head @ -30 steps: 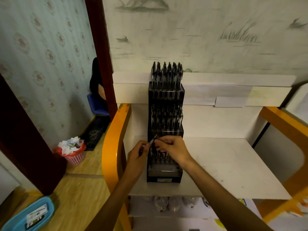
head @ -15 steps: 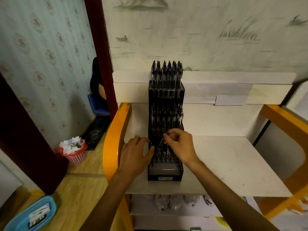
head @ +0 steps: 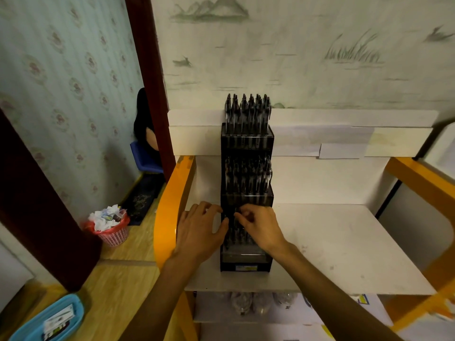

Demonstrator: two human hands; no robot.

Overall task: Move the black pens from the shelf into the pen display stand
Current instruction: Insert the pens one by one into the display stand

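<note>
My right hand (head: 261, 230) has dropped lower, fingers curled over the pen display stand (head: 247, 200)'s bottom tier; pen unseen.
Left hand (head: 200, 231) rests flat, steadying. Black pens (head: 247, 114): light, stiff, slick; I'd pinch mid-barrel.

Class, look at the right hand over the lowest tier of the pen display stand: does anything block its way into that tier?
Nothing visible does. The right hand is already at the lowest tier of the pen display stand, fingers curled among the black pens there. The left hand rests against the stand's left side, clear of the slots.
</note>
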